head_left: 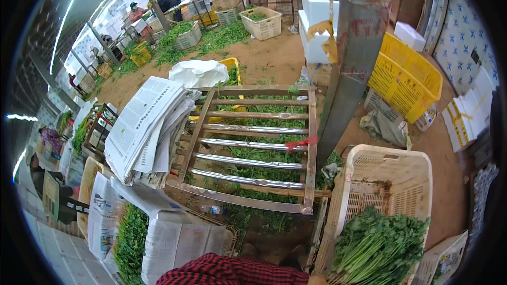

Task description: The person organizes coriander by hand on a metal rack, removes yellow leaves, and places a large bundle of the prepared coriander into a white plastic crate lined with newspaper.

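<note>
Filling the near end of a pale crate (359, 171) between four and five o'clock, a heap of leafy greens (380, 248) lies with its stems toward the left hand (318, 281), which shows only as a sliver at the lower edge, at five o'clock, past the cuff of a red-and-black checked sleeve (232, 270). I take it for the left from how the sleeve crosses over from seven o'clock; the fingers are cut off, so I cannot tell whether the grip is loose or closed on anything, and the right hand is out of sight. The crate probably stands this close to keep the greens within easy reach, the stems facing inward as the better handle. At nine o'clock a stack of newspapers (145, 132) overlaps the left end of a slatted frame (253, 145), perhaps to stay handy and off the floor (282, 53). Between seven and eight o'clock, newspaper sheets (182, 240) lie beside densely packed greens (132, 248), presumably to shield them. The heap itself looks fresh and loose: slender, pale green stems run roughly side by side and fan into darker, frilled leaves toward four o'clock, with brown grime (371, 186) marking the crate beyond.
</note>
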Demonstrator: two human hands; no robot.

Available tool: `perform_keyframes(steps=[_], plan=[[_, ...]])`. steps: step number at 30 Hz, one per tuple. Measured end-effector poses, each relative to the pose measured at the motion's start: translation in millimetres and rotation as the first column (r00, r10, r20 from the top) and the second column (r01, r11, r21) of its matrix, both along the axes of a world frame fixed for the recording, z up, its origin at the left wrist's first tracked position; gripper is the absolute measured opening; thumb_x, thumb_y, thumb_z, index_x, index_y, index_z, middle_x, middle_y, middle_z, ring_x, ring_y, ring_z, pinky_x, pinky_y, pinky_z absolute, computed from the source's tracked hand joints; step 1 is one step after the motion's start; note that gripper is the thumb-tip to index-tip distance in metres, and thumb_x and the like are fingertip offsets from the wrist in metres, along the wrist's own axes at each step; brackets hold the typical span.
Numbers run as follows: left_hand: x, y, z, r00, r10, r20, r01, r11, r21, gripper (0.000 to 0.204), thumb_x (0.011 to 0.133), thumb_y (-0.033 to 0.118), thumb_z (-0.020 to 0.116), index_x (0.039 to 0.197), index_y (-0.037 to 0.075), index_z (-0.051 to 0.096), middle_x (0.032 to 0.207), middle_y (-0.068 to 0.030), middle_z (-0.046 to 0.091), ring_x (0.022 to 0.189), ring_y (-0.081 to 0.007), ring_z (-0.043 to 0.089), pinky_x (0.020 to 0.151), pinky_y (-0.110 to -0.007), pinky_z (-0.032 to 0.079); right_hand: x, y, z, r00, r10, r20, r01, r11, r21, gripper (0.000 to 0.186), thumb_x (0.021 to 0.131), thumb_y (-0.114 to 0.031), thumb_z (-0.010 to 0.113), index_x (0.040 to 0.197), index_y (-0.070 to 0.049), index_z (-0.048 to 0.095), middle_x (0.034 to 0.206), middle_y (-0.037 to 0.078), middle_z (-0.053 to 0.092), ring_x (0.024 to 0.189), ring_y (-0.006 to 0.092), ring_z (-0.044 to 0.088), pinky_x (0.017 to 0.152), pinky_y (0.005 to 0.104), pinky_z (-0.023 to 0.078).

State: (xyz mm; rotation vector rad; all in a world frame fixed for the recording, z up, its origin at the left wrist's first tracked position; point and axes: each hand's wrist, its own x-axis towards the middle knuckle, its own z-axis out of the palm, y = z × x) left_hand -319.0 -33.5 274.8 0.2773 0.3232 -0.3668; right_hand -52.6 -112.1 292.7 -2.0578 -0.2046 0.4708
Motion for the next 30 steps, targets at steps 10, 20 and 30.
perform_keyframes(steps=[10,20,30], plan=[[-149.5,179.6,163.1,0.798,0.531,0.286,-0.599,0.752,0.276,0.072,0.091,-0.008,0.065,0.156,0.005,0.038,0.145,-0.0101,0.057,0.125,-0.0222,0.059,0.100,-0.034,0.049,-186.4,230.1,169.7,0.679,0.661,0.319,-0.726,0.668,0.162,0.032,0.098,-0.023,0.064,0.122,-0.002,0.062,0.118,0.018,0.067,0.114,0.0308,0.061,0.098,0.0434,0.052],[-242.1,309.2,-14.8,0.466,0.879,-0.102,-0.749,0.453,0.484,0.034,0.102,0.015,0.065,0.129,-0.006,0.063,0.097,-0.0101,0.071,0.066,-0.0153,0.060,0.052,-0.027,0.050,-246.5,327.3,29.5,0.336,0.701,0.628,-0.606,0.672,-0.425,0.047,0.090,-0.017,0.071,0.134,-0.006,0.061,0.130,0.018,0.065,0.123,0.0400,0.056,0.108,0.0481,0.044],[-229.0,308.4,34.2,0.460,0.844,-0.275,-0.666,0.533,0.521,0.031,0.096,0.013,0.070,0.121,-0.007,0.068,0.102,-0.0139,0.075,0.082,-0.0213,0.072,0.068,-0.032,0.059,-237.2,339.8,30.1,0.264,0.753,0.603,-0.580,0.623,-0.525,0.047,0.090,-0.017,0.068,0.134,-0.004,0.060,0.131,0.016,0.063,0.120,0.0377,0.057,0.107,0.0463,0.044]])
